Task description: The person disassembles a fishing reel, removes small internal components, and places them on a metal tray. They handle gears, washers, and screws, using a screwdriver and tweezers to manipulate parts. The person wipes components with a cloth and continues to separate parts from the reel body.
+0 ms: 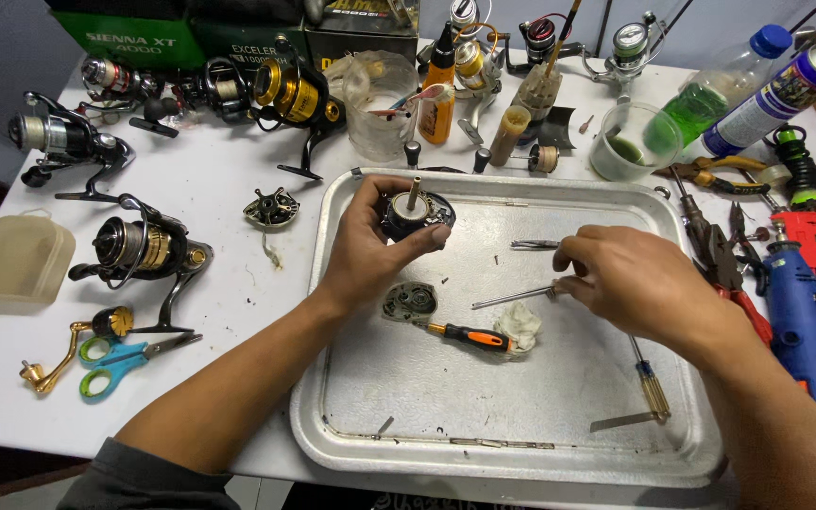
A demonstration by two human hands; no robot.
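Left hand (370,247) is clamped on the dark reel body (415,213), held over the far-left part of the metal tray (521,453), its shaft pointing up. Right hand (637,283) is closed on the thin steel rod (514,297) at its right end. The rod's long axis runs left-right, free tip just right of and nearer than the reel body. Orange screwdriver (469,335) lies nearer still, untouched.
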